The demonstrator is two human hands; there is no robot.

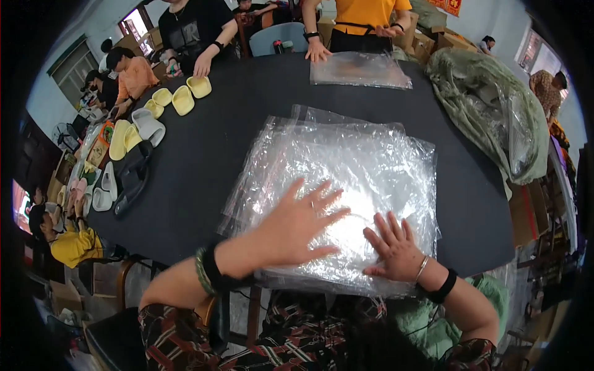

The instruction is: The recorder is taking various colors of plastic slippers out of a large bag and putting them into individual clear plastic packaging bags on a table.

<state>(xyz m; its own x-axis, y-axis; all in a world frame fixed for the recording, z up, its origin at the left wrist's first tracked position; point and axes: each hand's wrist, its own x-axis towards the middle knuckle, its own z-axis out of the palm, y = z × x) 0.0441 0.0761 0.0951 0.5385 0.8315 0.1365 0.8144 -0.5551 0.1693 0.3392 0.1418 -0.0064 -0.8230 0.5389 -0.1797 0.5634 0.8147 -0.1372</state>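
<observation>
At the table's (192, 167) near edge, the clear plastic stack (346, 145) lay under the left hand (291, 226) and right hand (401, 258), both open, fingers spread, gripping nothing; probably a flattening step, next move calling for squared-up edges.

No txt legible, incl. on red wall poster (453, 6).

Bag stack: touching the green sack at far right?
Apart: the head view shows dark tabletop between the bag stack and the green sack.
</observation>
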